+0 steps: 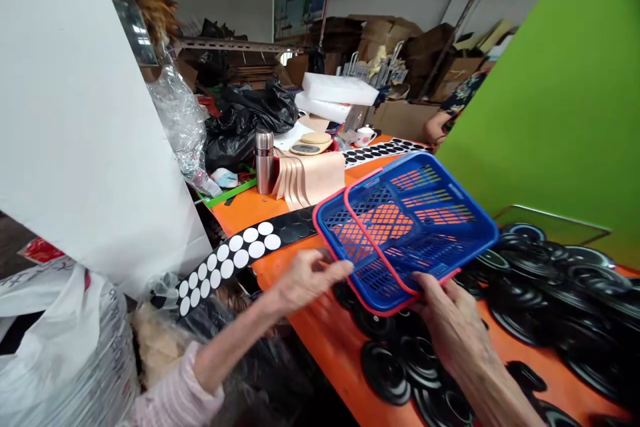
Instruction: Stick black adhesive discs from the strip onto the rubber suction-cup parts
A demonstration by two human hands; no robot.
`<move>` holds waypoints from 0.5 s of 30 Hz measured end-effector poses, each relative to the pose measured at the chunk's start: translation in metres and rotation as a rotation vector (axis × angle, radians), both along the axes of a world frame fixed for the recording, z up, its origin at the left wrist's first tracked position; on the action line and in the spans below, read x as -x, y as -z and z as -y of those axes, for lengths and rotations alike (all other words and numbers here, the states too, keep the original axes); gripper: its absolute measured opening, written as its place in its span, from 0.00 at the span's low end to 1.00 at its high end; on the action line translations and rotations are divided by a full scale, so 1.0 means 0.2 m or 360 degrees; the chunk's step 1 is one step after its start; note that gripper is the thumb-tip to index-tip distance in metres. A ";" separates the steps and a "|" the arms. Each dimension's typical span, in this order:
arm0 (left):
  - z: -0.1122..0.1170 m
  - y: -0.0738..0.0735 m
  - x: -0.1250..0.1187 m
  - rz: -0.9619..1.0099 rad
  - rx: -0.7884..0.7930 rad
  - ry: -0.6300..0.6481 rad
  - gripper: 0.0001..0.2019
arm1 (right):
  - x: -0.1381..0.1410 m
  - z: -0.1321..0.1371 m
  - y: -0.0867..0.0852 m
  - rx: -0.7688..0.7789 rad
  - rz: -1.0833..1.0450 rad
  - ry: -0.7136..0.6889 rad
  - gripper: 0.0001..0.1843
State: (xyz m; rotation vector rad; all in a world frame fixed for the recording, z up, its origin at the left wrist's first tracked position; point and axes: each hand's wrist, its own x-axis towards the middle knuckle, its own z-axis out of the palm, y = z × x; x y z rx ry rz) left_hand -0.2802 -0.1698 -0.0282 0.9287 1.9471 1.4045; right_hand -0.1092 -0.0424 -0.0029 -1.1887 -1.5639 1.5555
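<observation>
A blue plastic basket [440, 213] with a red rim and a thin red handle is tilted above the orange table, its inside towards me. No contents show in it. At its near left corner my left hand [310, 280] is closed on the rim, thumb on top. My right hand [453, 317] grips the near right side, with the thumb over the rim beside the handle's end and the other fingers hidden underneath. Below and to the right lie many black round discs [540, 280], some stacked. Behind the basket runs a black strip with white round stickers [240, 258].
A steel thermos [265, 161], tan sheets [315, 177] and a lidded cup [365, 136] stand further back on the orange table [320, 327]. A white panel [90, 113] rises at left, a green panel [560, 120] at right. Another person's arm [440, 125] shows behind the green panel.
</observation>
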 end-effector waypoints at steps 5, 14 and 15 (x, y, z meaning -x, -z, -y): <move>0.10 -0.03 0.57 -0.0733 0.0517 -0.0449 0.22 | -0.11 -0.03 -0.07 0.0166 -0.0137 0.0095 0.09; 0.04 0.06 0.78 -0.0621 0.0497 -0.0449 0.11 | -0.21 0.10 -0.11 0.0141 0.0027 -0.0155 0.18; 0.04 0.04 0.78 -0.0589 0.0412 -0.0488 0.12 | -0.21 0.11 -0.11 0.0147 0.0040 -0.0177 0.19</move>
